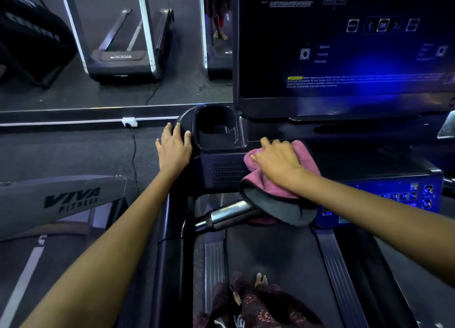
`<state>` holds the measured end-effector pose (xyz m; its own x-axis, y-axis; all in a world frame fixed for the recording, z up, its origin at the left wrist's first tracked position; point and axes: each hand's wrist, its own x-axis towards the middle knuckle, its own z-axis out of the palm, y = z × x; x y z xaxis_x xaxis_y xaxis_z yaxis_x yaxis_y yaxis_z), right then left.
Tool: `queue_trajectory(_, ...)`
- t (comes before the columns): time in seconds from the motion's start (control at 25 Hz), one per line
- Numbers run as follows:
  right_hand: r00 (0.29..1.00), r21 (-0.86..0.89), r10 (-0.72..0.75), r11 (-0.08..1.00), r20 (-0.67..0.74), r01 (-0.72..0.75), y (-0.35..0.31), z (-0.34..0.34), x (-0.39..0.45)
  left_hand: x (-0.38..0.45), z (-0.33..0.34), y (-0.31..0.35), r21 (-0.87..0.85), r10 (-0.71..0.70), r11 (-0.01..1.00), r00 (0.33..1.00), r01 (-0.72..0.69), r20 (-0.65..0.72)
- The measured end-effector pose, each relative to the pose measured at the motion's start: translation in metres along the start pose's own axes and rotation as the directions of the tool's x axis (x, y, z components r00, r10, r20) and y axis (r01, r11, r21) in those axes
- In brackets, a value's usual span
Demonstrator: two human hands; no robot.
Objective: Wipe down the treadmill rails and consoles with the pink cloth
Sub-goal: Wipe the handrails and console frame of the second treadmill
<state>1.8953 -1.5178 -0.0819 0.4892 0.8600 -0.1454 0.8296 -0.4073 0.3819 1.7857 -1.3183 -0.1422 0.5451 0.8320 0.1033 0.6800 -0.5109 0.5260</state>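
The reference landmark was the cup holder [216,128], a dark recess at the left end of the treadmill console [344,56]. The right hand [277,160] lay just right of the cup holder, palm down with the fingers extended, pressing the pink cloth [273,187] flat against the console ledge below the display. No finger appeared to curl around the fabric; the hand pressed on it and did not pinch it. The cloth was bunched under the palm, and its free end, showing a grey reverse face, hung down toward the chrome handlebar [229,214] below and right of the cup holder. The left hand [173,147] rested just left of the cup holder, fingers spread over the rounded console corner, holding nothing. Judged from this layout, the step in hand was the wiping of the ledge. The ledge ran with its long axis left to right, and most of its length extended rightward from the cup holder, away from the right hand's fingertips. The lit button panel [403,194] lay farther right and lower. The right hand was the nearer hand to both surfaces, so a rightward stroke along the ledge axis would suit. The left side rail [172,229] ran down from the left hand.
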Motion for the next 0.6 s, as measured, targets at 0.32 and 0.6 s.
queue_trajectory(0.32,0.915,-0.11,-0.374,0.926,-0.15,0.36,-0.023,-0.009,0.011,0.0,0.0,0.004,0.01,0.117,0.993,0.992,-0.116,-0.054)
queue_trajectory(0.6,0.9,-0.203,-0.435,0.884,-0.031,0.42,0.023,-0.006,0.0,-0.032,-0.006,-0.002,0.093,0.203,0.975,0.979,-0.202,0.005)
